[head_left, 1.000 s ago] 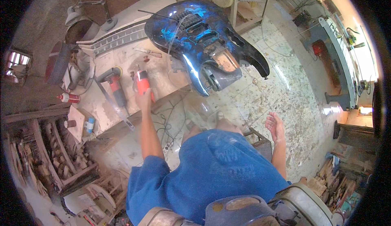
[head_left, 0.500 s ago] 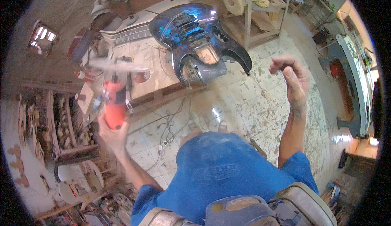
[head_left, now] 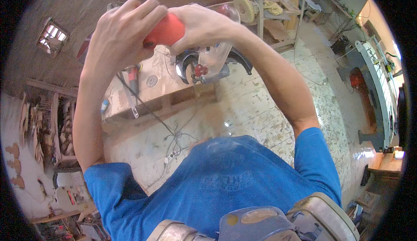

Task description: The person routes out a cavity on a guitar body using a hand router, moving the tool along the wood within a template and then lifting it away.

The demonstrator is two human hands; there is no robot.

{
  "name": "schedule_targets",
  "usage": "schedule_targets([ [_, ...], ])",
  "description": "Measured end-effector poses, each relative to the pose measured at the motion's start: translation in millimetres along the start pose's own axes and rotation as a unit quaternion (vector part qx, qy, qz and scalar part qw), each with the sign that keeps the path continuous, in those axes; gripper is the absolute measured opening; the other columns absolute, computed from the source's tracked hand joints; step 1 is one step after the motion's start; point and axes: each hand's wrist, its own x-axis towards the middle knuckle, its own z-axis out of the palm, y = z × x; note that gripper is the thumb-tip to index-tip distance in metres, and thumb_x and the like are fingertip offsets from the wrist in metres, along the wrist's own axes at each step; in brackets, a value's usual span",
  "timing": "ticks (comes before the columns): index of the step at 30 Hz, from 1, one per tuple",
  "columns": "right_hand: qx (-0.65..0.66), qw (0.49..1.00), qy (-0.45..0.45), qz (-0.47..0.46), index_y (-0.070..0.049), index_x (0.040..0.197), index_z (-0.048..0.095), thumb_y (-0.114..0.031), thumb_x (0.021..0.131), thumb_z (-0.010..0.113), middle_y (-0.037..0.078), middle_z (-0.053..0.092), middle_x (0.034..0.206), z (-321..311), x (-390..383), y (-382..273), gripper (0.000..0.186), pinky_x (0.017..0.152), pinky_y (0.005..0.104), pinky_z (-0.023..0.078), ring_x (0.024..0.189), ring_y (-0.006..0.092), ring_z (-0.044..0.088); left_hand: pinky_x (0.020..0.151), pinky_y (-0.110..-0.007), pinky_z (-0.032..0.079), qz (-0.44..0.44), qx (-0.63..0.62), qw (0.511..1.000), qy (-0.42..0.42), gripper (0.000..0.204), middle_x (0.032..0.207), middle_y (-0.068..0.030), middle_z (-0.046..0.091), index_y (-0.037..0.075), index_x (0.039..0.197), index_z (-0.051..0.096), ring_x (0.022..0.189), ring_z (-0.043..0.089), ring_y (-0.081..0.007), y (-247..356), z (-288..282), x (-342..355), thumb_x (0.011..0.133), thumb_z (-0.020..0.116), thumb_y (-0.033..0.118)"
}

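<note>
My left hand (head_left: 124, 32) and my right hand (head_left: 202, 26) are raised together over the bench. Both are closed around an orange-red power tool (head_left: 167, 30), whose rounded rear end shows between them. Just beyond my right hand is a blurred, see-through pale shape (head_left: 217, 56) with red spots; I cannot make out what it is. Below and behind the hands lies a dark electric guitar body (head_left: 239, 58), mostly covered, with a curved horn showing. The tool's front end is hidden.
A second red-and-grey power tool (head_left: 133, 78) and a round grey disc (head_left: 152, 80) lie on the wooden bench (head_left: 167, 84). A black cord (head_left: 145, 104) hangs to tangled cables on the tiled floor. A yellowish buffing wheel (head_left: 244, 9) stands beyond; a large grey machine (head_left: 374, 89) is at right.
My left hand has raised the orange-red power tool up and to the right. My right hand, empty before, has come across from the right and closed on it. The guitar body is now mostly hidden.
</note>
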Motion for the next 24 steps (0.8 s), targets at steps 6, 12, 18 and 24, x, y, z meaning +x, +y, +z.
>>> schedule_targets([
  [6, 0.189, 0.949, 0.2, 0.156, -0.004, 0.119, 0.069, -0.037, 0.068, 0.094, 0.011, 0.078, 0.091, 29, -16, 51, 0.066, 0.068, 0.0356, 0.061, 0.066, 0.0193, 0.073, 0.117, -0.046, 0.049, -0.114, -0.057, 0.939, 0.321, 0.075, 0.15, -0.0109, 0.059, 0.017, 0.143, 0.061, 0.138, 0.058, -0.0298, 25, 93, 11, 0.074, 0.089, 0.009],
  [12, 0.175, 0.929, 0.258, 0.201, -0.006, 0.128, 0.068, -0.028, 0.072, 0.096, 0.008, 0.078, 0.105, 70, -32, 100, 0.067, 0.085, 0.035, 0.059, 0.09, 0.0184, 0.073, 0.084, -0.042, 0.062, -0.311, -0.47, 0.809, 0.166, 0.029, 0.105, -0.0197, 0.075, -0.001, 0.115, 0.071, 0.095, 0.079, -0.0316, 103, 193, -46, 0.092, 0.08, 0.015],
  [18, 0.173, 0.913, 0.301, 0.215, -0.003, 0.124, 0.07, -0.019, 0.081, 0.094, 0.004, 0.074, 0.098, 89, -38, 101, 0.052, 0.062, 0.0298, 0.059, 0.074, 0.0126, 0.071, 0.104, -0.045, 0.056, -0.27, -0.48, 0.834, 0.036, 0.047, 0.131, -0.0184, 0.071, 0.001, 0.128, 0.07, 0.123, 0.07, -0.0363, 114, 233, -54, 0.093, 0.082, 0.03],
  [24, 0.131, 0.911, 0.332, 0.206, -0.003, 0.128, 0.069, -0.023, 0.081, 0.096, 0.004, 0.075, 0.104, 102, -42, 111, 0.058, 0.07, 0.0298, 0.061, 0.085, 0.0124, 0.072, 0.118, -0.047, 0.048, -0.199, -0.516, 0.833, 0.002, 0.053, 0.146, -0.0195, 0.064, 0.0, 0.134, 0.069, 0.143, 0.056, -0.0387, 106, 264, -49, 0.093, 0.082, 0.031],
])
